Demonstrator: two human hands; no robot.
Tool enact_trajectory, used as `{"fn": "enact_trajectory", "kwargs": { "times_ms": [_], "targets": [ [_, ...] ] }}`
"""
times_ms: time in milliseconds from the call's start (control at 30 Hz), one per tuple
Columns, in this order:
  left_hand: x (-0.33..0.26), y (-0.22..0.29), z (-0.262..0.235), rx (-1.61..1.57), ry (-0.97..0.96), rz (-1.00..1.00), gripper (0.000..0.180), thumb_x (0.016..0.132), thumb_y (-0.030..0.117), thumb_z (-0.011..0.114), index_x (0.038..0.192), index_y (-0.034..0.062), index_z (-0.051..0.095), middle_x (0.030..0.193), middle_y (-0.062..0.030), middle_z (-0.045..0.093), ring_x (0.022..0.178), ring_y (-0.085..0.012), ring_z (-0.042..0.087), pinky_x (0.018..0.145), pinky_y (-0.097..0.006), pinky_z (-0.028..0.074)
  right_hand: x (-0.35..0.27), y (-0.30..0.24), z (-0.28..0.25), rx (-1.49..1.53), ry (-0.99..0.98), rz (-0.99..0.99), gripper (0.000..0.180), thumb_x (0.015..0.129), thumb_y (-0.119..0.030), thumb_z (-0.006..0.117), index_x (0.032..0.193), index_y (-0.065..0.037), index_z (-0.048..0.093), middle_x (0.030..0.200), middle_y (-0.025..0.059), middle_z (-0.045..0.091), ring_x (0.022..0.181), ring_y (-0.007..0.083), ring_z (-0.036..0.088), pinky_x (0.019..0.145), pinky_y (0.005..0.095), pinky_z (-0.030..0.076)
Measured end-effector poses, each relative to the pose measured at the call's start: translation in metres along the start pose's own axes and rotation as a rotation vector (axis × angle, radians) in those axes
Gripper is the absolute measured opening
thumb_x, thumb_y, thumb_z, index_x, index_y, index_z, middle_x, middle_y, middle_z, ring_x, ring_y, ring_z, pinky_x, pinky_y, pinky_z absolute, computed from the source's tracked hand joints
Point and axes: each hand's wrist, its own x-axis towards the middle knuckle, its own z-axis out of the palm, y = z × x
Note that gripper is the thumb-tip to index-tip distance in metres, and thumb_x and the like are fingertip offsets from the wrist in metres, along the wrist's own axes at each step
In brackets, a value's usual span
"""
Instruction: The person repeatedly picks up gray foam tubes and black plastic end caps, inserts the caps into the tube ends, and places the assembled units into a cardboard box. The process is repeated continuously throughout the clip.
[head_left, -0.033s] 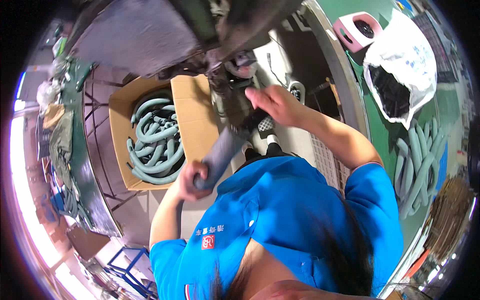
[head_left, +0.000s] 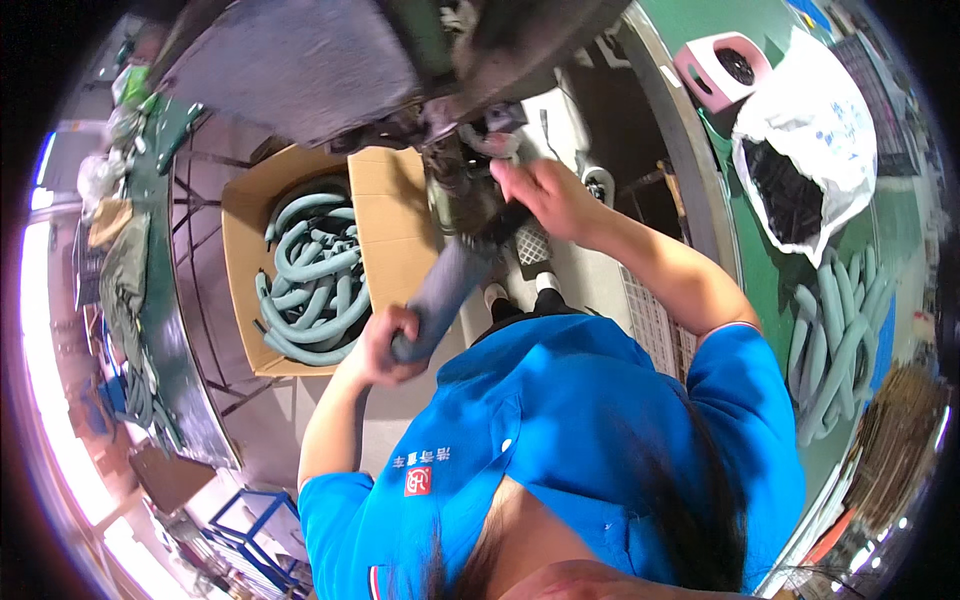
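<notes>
A thick grey-blue foam tube slants across in front of my body. My left hand is wrapped round its lower left end, the fingers curled over it. At the upper right end sits a dark black piece, partly covered and blurred. My right hand is closed at that black piece, its thumb lying along the top. Just beyond the hands stands a machine with a dark metal column, and its large grey panel hangs above.
An open cardboard box left of the machine holds several curved grey-green foam tubes. On the green bench at right are a pink bin, a white bag of black parts and more foam tubes. Another bench runs along the left.
My right hand has come slightly left, closer round the black piece. My left hand stays on the tube's lower end, moved a little to the right. The whole view has shifted slightly.
</notes>
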Motion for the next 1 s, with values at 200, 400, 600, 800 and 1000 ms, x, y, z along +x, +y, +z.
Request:
{"fn": "enact_trajectory", "kwargs": {
  "times_ms": [200, 400, 600, 800, 1000],
  "targets": [
    [0.035, -0.057, 0.005, 0.072, 0.181, -0.029, 0.043, 0.06, 0.005, 0.072, 0.09, 0.0097, 0.042, 0.073, -0.0127, 0.055, 0.062, -0.0353, 0.056, 0.059, -0.037, 0.046, 0.11, 0.078, 0.029, -0.462, 0.435, -0.566, 0.02, 0.09, -0.02, 0.051, 0.094, -0.002, 0.057, 0.093, 0.02, 0.06, 0.085, 0.0367, 0.057, 0.073, 0.0448, 0.044],
    [0.048, -0.084, 0.008, 0.039, 0.328, 0.029, 0.044, 0.061, 0.004, 0.073, 0.09, 0.0098, 0.041, 0.077, -0.0124, 0.055, 0.067, -0.0325, 0.056, 0.061, -0.037, 0.045, 0.114, -0.016, 0.006, -0.509, -0.086, -0.032, 0.036, 0.092, -0.029, 0.045, 0.114, -0.002, 0.053, 0.122, 0.0179, 0.052, 0.113, 0.0293, 0.05, 0.094, 0.0407, 0.039],
    [0.05, -0.089, 0.011, -0.038, 0.346, 0.048, 0.044, 0.062, 0.003, 0.072, 0.091, 0.0103, 0.039, 0.079, -0.0094, 0.053, 0.069, -0.026, 0.054, 0.065, -0.034, 0.046, 0.115, -0.019, 0.008, -0.451, 0.007, -0.131, 0.038, 0.092, -0.032, 0.044, 0.114, -0.003, 0.054, 0.121, 0.0159, 0.054, 0.112, 0.0293, 0.051, 0.096, 0.0406, 0.038],
    [0.032, -0.116, 0.027, -0.516, 0.298, -0.225, 0.048, 0.064, 0.001, 0.07, 0.094, 0.0127, 0.034, 0.089, -0.0066, 0.051, 0.083, -0.0173, 0.052, 0.074, -0.031, 0.045, 0.108, -0.029, 0.02, -0.601, 0.031, -0.173, 0.038, 0.092, -0.032, 0.044, 0.114, -0.003, 0.055, 0.119, 0.0156, 0.056, 0.11, 0.0295, 0.052, 0.096, 0.0414, 0.039],
    [0.043, -0.099, 0.012, -0.913, 0.169, -0.292, 0.055, 0.064, 0.0, 0.069, 0.098, 0.0177, 0.03, 0.096, -0.0095, 0.053, 0.083, -0.0175, 0.055, 0.071, -0.031, 0.048, 0.124, 0.011, 0.028, -0.46, 0.093, 0.036, 0.03, 0.093, -0.027, 0.044, 0.106, -0.003, 0.055, 0.105, 0.0146, 0.057, 0.099, 0.0259, 0.052, 0.087, 0.0405, 0.041]
  ]
}}
